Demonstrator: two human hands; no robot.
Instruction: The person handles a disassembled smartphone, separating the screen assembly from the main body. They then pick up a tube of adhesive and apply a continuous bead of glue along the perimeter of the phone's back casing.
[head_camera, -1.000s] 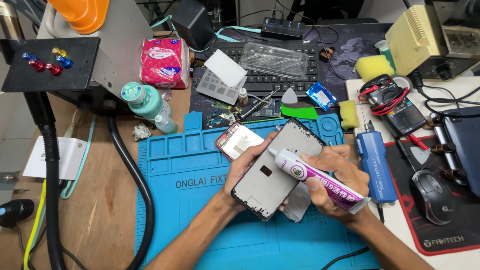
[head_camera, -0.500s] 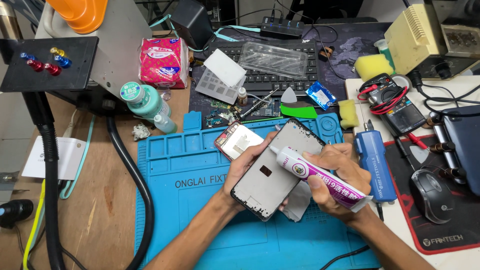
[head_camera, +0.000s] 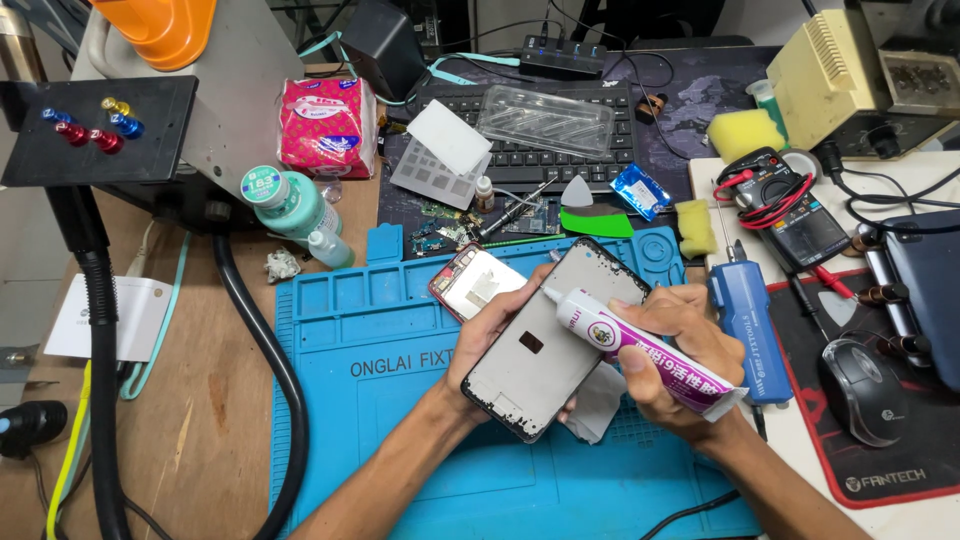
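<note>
Left hand grips the phone frame, right hand squeezes the glue tube; nozzle seems on the edge channel—lay a thin, steady bead.

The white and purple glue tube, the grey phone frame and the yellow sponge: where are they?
white and purple glue tube (head_camera: 640, 350), head view, middle of its body.
grey phone frame (head_camera: 545, 345), head view, its flat inner panel.
yellow sponge (head_camera: 745, 133), head view, its top face.

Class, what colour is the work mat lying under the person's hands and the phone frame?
Blue; the mat shows plainly in the head view, the only one.
</note>
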